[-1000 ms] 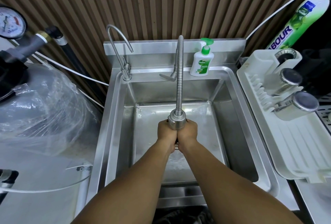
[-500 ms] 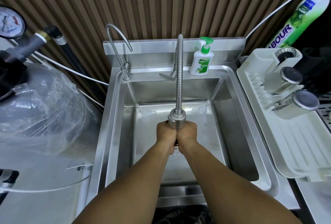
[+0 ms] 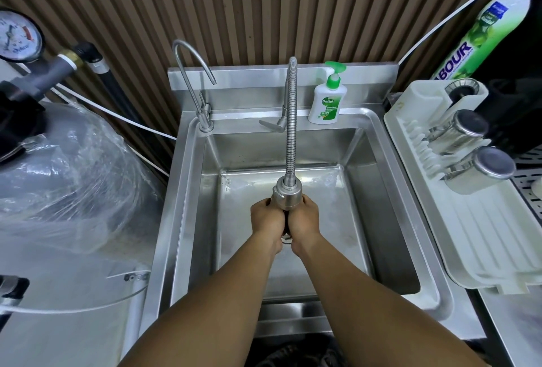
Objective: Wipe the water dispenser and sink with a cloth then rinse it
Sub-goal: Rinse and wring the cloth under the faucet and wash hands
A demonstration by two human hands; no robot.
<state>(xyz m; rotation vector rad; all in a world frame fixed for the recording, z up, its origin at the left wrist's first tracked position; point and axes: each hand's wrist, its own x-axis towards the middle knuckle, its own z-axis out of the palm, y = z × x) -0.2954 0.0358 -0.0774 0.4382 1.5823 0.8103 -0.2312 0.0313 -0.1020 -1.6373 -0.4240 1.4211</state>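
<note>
L hand [image 3: 268, 217]: fingers curled, knuckles up, pressed vs. R hand, just under spray head [image 3: 287, 194].
R hand [image 3: 303, 217]: same pose, mirrored; thumb side touches spray head rim.
Cloth [image 3: 286, 223]: only a dark sliver shows betw. the 2 hands, gripped by both; rest hidden inside the fists.
Cloth vs. grip: squeezed at the seam where the hands meet, right below the nozzle, above the drain.
Water: can't tell if running.
Sink [image 3: 187, 190]: steel basin, wet floor; hands over its middle.
Hose [image 3: 291, 120]: flex steel, arcs from back ledge down to spray head.
Gooseneck tap [image 3: 192, 79]: back-left corner, apart from hands.
Soap bottle [image 3: 328, 102]: back ledge, upright.
Dish rack [image 3: 484, 234]: right of sink, steel cups [image 3: 457, 132] lying in it.
</note>
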